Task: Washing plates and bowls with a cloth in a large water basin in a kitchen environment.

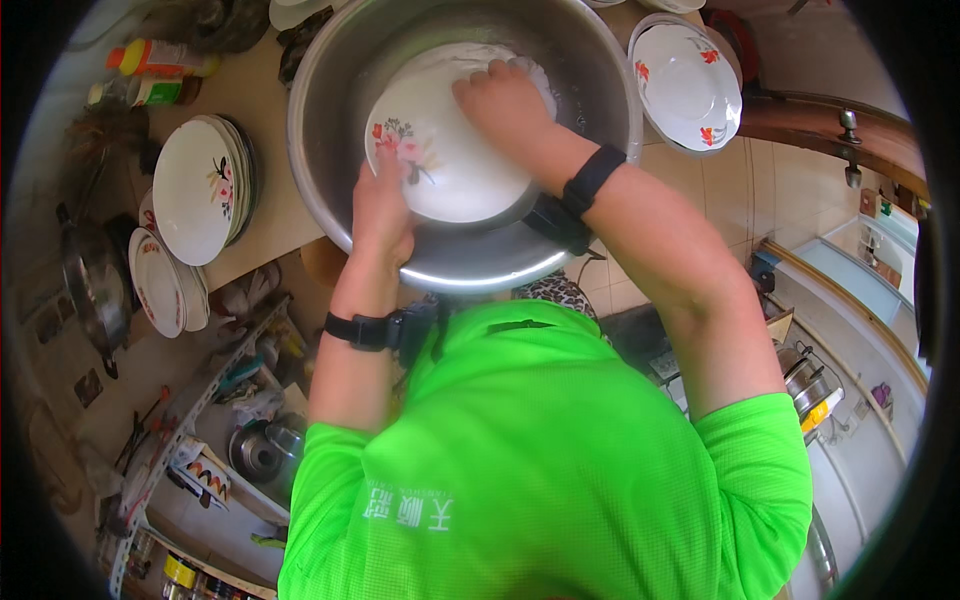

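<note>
A white plate with a pink floral print (457, 172) is tilted inside a large stainless steel basin (315, 135). My left hand (381, 210) grips the plate's left rim, the thumb lying over the printed flowers. Bent over the plate's upper right, my right hand (506, 105) presses a pale, wet-looking cloth or scrubber (536, 75) against its surface. Most of that cloth is hidden under my fingers. Both wrists wear black straps with a small device.
Left of the basin, a stack of floral plates (195, 191) and smaller plates (157, 281) stand near the table edge (281, 240). Behind them lie bottles (161, 58). Right of the basin are white dishes with red flowers (686, 86). A cluttered shelf (217, 472) is at lower left.
</note>
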### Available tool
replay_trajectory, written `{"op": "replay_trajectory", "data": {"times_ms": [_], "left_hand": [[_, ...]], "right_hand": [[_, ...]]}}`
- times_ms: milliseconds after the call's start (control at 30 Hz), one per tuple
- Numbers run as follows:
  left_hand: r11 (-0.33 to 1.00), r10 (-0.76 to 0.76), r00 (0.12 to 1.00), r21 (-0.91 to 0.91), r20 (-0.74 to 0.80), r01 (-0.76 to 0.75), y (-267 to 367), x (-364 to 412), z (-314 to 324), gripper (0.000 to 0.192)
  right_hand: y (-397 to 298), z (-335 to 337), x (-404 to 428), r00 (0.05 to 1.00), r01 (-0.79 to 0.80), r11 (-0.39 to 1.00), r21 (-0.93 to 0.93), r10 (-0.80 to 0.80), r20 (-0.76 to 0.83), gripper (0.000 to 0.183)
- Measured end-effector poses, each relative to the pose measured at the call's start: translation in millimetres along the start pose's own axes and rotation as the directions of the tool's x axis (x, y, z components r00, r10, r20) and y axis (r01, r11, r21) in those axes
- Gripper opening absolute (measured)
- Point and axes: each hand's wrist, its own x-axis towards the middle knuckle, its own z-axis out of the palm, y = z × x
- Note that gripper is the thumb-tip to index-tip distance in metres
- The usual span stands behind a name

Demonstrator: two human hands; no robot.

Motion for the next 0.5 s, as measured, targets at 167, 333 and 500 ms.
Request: {"op": "replay_trajectory", "data": {"times_ms": [167, 333, 500], "left_hand": [[0.999, 0.053, 0.998, 0.009, -0.017, -0.053, 4.4, -6.0, 6.5, 0.041], [0.986, 0.162, 0.986, 0.054, -0.034, -0.16, -2.1, -2.8, 1.8, 0.045], [0.964, 0.253, 0.965, 0.098, -0.071, -0.246, -3.6, -0.8, 2.6, 0.047]], "right_hand": [[-12.1, 3.5, 22.4, 0.916, -0.402, 0.778, 0.483, 0.349, 0.199, 0.022], [-27.6, -1.6, 35.1, 0.928, -0.373, 0.644, 0.668, 0.275, 0.253, 0.036], [-35.5, -28.9, 29.9, 0.937, -0.305, 0.505, 0.808, 0.004, 0.351, 0.041]]}}
